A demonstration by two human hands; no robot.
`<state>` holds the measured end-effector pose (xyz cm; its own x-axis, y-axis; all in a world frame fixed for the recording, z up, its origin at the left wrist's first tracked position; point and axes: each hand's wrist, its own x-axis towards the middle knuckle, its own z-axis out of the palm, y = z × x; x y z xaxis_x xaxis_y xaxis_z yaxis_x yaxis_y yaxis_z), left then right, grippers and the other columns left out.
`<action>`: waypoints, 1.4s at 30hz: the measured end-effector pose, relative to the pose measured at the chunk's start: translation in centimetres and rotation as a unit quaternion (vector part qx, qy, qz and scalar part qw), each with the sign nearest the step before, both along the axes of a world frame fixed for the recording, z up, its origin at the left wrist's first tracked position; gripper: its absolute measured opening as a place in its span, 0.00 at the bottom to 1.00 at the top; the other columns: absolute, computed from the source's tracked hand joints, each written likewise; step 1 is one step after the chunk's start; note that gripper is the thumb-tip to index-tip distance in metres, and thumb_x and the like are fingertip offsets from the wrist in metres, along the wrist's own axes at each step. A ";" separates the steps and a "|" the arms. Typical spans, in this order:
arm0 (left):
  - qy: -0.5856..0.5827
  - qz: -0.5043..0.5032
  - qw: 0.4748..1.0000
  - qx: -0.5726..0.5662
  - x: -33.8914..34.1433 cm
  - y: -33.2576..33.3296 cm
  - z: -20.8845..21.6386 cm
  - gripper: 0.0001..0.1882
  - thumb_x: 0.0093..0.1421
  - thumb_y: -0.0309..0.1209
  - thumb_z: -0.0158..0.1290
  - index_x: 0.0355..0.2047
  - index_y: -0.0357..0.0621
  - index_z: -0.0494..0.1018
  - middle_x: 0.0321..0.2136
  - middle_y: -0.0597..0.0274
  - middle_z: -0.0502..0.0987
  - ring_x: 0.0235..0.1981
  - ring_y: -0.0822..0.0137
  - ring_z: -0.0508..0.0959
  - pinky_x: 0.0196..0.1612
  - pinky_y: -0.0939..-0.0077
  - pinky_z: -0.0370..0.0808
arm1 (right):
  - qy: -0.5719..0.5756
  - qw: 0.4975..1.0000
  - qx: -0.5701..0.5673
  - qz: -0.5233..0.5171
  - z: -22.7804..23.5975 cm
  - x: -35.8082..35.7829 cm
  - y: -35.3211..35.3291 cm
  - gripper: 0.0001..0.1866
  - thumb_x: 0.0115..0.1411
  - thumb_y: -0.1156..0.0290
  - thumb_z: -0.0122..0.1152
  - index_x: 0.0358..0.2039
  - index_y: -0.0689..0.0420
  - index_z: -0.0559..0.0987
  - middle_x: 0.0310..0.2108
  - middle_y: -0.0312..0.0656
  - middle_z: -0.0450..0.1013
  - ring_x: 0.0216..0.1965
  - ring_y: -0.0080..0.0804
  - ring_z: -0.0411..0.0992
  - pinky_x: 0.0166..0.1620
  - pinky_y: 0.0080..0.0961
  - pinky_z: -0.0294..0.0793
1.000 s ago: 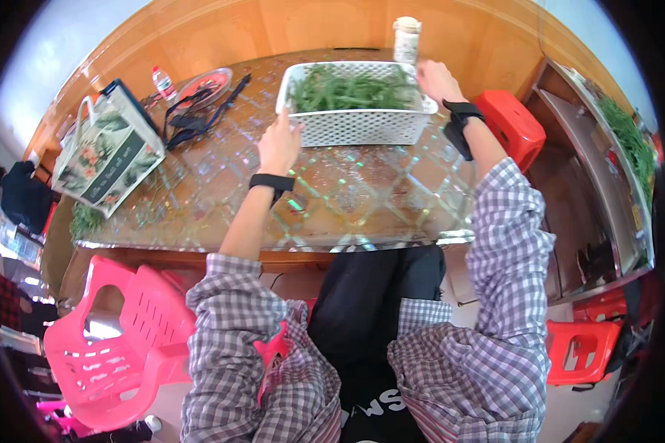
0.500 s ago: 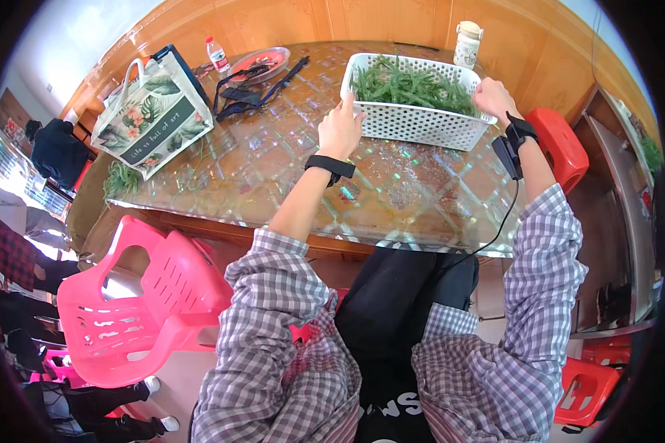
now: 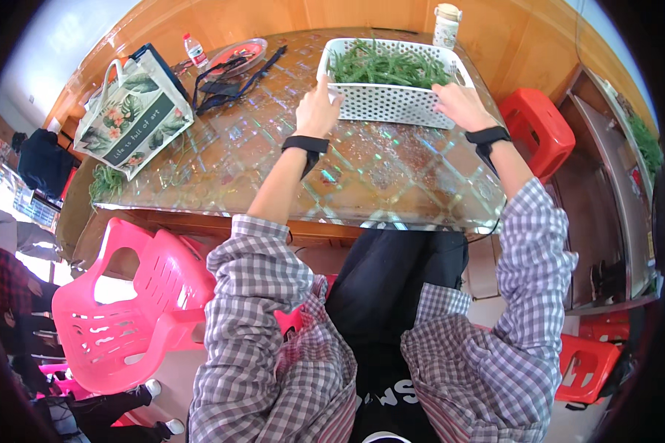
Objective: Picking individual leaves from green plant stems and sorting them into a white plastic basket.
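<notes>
A white perforated plastic basket [image 3: 391,105] stands on the far part of the table, with green feathery sprigs [image 3: 384,65] heaped inside. At its near left corner is my left hand [image 3: 318,112], the index finger along the left side and the thumb against the front wall. My right hand [image 3: 462,105] is closed over the front rim near the right corner, fingertips hidden partly by the hand and sprigs. Both wrists wear black straps.
A printed tote bag [image 3: 134,117], small bottle [image 3: 195,52], red tray [image 3: 238,57] and black straps [image 3: 229,90] lie left on the covered table [image 3: 377,173]. A cream flask [image 3: 446,28] stands behind the basket. Pink chair [image 3: 137,303] and red stool [image 3: 537,133] flank the table.
My right hand has moved from the basket's right end to its front rim. My left hand remains at the left corner. The whole view has shifted slightly.
</notes>
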<state>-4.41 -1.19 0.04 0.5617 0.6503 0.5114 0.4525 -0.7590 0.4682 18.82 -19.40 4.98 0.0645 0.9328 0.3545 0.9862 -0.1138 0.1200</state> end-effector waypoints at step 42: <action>-0.046 -0.121 0.964 -0.231 -1.8 2.3 -2.7 0.16 0.55 0.30 0.48 0.44 0.39 0.67 0.26 0.55 0.78 0.28 0.63 0.78 0.35 0.72 0.72 | -0.035 0.975 0.160 -0.153 -0.4 8.7 5.6 0.07 0.50 0.69 0.56 0.28 0.56 0.70 0.24 0.45 0.73 0.27 0.47 0.73 0.27 0.40 0.70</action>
